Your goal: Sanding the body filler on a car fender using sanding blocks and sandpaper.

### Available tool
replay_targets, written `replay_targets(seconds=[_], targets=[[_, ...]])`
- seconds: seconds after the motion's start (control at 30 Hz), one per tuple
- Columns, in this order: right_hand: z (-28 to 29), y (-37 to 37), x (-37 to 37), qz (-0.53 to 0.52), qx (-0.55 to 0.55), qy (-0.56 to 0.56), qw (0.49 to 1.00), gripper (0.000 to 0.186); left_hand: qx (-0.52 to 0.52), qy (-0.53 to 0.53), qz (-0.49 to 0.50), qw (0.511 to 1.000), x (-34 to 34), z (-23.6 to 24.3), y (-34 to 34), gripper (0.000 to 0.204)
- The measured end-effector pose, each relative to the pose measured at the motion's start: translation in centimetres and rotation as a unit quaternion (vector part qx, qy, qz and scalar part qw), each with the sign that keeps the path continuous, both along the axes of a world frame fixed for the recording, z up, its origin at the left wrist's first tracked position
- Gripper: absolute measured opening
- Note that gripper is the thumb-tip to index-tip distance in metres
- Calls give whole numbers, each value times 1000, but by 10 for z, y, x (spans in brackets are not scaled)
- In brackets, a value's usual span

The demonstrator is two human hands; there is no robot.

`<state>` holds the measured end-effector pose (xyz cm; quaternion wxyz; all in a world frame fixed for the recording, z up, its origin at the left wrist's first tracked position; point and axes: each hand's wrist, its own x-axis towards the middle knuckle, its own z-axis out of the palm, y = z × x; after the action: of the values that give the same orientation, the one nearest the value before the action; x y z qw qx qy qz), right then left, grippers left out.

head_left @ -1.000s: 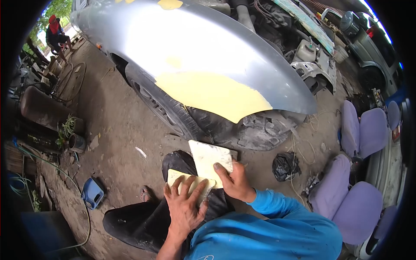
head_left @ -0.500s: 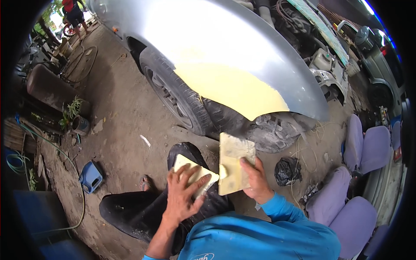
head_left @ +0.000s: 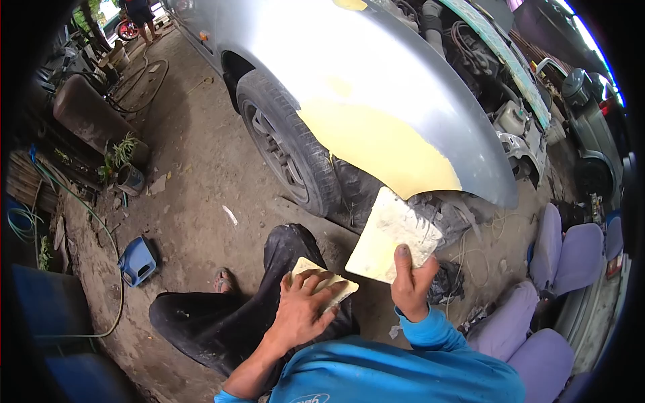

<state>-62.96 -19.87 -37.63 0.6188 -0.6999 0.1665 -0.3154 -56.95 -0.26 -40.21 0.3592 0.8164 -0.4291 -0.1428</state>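
Observation:
My left hand [head_left: 300,310] grips a small pale-yellow putty spreader [head_left: 345,289], with my fingers laid over its top. In my right hand [head_left: 412,285] is a larger rectangular putty board [head_left: 386,232], cream-coloured and smeared, the thumb pressed on its face. A small gap separates the spreader from the board. Beyond them is a silver car fender [head_left: 463,127] bearing a broad patch of yellow body filler [head_left: 379,144] along its lower edge. The board's far corner overlaps that edge in view; contact cannot be judged.
A car wheel [head_left: 285,144] stands left of the patch. A blue plastic container [head_left: 139,260] lies on the dirt floor, with a hose [head_left: 121,302] beside it. Purple seats [head_left: 579,258] and a black plastic bag [head_left: 446,282] are at right. Far left, a person [head_left: 140,15] stands.
The board has tilted and moved right and away from me, parting from the spreader. My left hand has shifted slightly right and nearer. The whole view has shifted a little.

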Motion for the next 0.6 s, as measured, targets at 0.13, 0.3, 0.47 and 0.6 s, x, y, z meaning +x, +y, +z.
replay_targets(seconds=[0.13,0.3,0.47,0.6], targets=[[-23,-8,4,110,26,76,991,25,-272,144,64,949,5,10,-8,50],[-21,5,9,106,422,67,898,31,-183,-6,79,980,7,-5,-7,51],[-14,-9,7,97,446,43,889,31,-73,-77,67,992,13,-7,14,50],[1,-17,8,148,46,99,983,28,-44,-96,113,988,18,15,9,52]])
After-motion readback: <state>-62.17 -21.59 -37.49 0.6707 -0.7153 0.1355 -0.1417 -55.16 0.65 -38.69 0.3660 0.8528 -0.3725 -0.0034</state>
